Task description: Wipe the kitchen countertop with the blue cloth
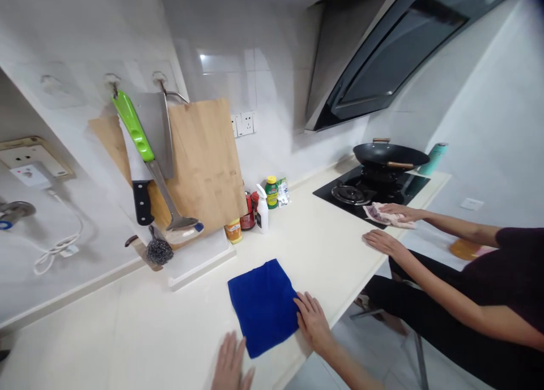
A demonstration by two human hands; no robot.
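Observation:
A folded blue microfibre cloth (pixel 263 308) lies flat on the cream countertop (pixel 170 333) close to its front edge. My right hand (pixel 312 322) rests against the cloth's right edge, fingers spread and touching it. My left hand (pixel 229 364) sits at the bottom of the view, just left of the cloth's lower corner, open and holding nothing. Its fingers appear apart from the cloth.
A co-worker's hands (pixel 393 223) rest on a patterned rag (pixel 386 215) beside a black gas hob (pixel 365 191) with a wok (pixel 389 156). Bottles (pixel 263 208), a hanging cutting board (pixel 204 166), kitchen knife (pixel 142 200) and spatula (pixel 170 191) line the wall.

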